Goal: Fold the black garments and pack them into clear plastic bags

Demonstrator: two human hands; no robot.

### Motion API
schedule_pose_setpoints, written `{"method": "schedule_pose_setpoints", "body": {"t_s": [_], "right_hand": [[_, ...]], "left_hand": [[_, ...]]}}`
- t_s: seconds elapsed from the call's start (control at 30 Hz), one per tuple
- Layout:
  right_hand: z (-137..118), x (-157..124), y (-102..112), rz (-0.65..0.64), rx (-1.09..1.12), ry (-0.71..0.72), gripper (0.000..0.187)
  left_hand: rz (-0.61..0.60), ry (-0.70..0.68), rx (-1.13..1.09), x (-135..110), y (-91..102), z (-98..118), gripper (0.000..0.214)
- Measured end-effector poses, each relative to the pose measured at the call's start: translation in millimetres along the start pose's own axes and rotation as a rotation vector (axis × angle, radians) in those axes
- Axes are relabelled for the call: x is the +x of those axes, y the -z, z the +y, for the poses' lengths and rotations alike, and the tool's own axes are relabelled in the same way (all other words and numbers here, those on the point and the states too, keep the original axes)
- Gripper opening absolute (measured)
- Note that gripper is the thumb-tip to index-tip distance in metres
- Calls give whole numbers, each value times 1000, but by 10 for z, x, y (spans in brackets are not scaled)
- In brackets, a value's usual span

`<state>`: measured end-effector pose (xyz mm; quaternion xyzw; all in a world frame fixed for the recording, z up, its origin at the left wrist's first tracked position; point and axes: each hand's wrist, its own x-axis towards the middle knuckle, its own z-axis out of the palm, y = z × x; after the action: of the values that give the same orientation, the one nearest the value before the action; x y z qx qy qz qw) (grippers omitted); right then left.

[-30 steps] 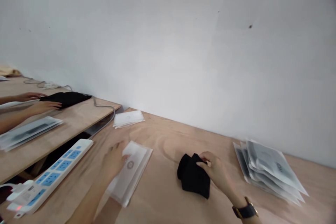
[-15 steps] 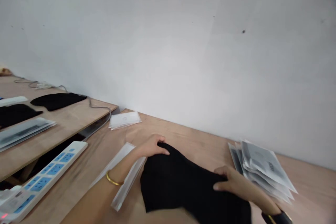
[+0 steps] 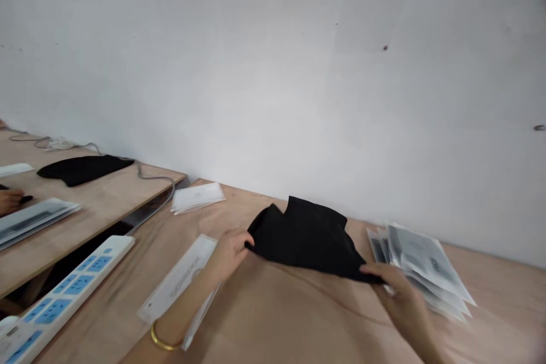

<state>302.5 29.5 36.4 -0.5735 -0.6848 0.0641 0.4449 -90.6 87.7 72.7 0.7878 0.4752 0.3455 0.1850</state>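
Observation:
A piece of black cloth (image 3: 305, 236) is stretched between my two hands over the wooden table. My left hand (image 3: 234, 247) pinches its near left corner. At the near right corner, my right hand (image 3: 394, 281) grips the edge, its fingers partly blurred. The cloth's far side, with a notch in its outline, points toward the wall. Beneath my left forearm lie flat, clear plastic bags (image 3: 183, 278) with faint lettering. Close beyond my right hand is a pile of clear bags (image 3: 430, 264) with dark contents.
A white power strip (image 3: 70, 301) with blue sockets runs along the table's left side. Small white packets (image 3: 198, 197) lie near the wall. On the neighbouring table are another black cloth (image 3: 85, 169), a cable (image 3: 160, 176), bagged items (image 3: 36, 217) and another person's hand (image 3: 11, 202).
The black cloth has swung away from me, its far side now toward the wall. Both hands have moved to its near corners. A co-worker's hand has appeared at the left.

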Motion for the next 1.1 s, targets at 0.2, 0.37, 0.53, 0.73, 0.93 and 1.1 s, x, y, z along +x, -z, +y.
{"method": "schedule_pose_setpoints", "body": {"t_s": [0.2, 0.37, 0.53, 0.73, 0.93, 1.1], "right_hand": [[340, -429, -136, -293, -170, -140, 29], [420, 82, 342, 77, -731, -42, 38], [623, 313, 374, -59, -911, -34, 39], [191, 182, 150, -372, -534, -199, 30], [-880, 50, -202, -610, -61, -85, 24], [-1286, 62, -631, -561, 164, -135, 14]], "left_hand": [[-223, 164, 244, -507, -260, -254, 39], [-198, 132, 267, -485, -199, -107, 39], [-195, 56, 199, -537, -220, 56, 30], [-144, 60, 115, -672, -180, 83, 26], [-186, 129, -183, -600, -389, 511, 16], [-197, 290, -470, -576, -877, 736, 21]]}}
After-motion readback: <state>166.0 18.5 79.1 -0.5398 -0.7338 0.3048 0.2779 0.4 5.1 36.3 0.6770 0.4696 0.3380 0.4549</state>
